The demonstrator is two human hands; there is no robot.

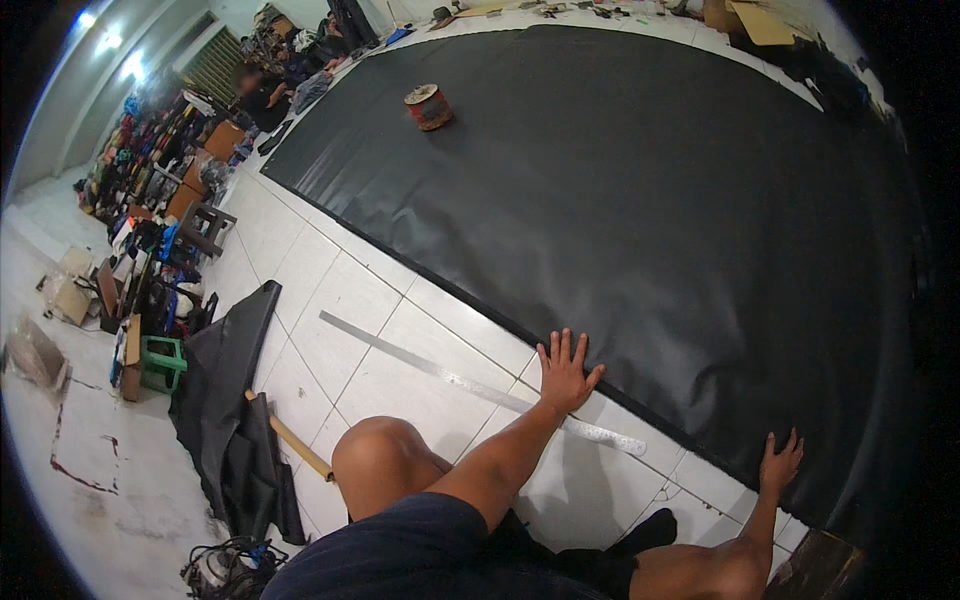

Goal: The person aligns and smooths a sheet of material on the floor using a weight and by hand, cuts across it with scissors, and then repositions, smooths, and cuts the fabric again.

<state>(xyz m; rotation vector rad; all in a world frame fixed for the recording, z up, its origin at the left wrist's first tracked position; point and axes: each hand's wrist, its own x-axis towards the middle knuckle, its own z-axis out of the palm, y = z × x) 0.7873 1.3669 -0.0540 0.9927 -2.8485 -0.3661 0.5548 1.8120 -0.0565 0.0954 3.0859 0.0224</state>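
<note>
Right hand (782, 462) first, as it sits nearest me: flat, fingers a little apart, gripping nothing, on the black sheet (620, 210) just inside its near edge, towards the near right corner. From my end I can't tell how hard it presses. Left hand (567, 375) is spread wide on the same near edge, also with nothing in its grip. My worry is an uneven pull: the material ripples between and beyond them, and if one hand drags while the other pins, I'd expect a crease to set and the edge to run crooked. Beneath the left forearm (505, 455) the steel ruler (480, 388) lies on the tiled floor (300, 270), short of that edge; a shift of the knee (388, 455) could knock it askew. Farther out, still on the sheet and near its left edge, stands a red cylinder (428, 107). Should the sheet be tugged sharply, I judge the cylinder could drag or topple; alone, it would hardly steady the whole spread. Past the far edge lie small odds and ends (605, 12), which a sliding sheet might catch.
</note>
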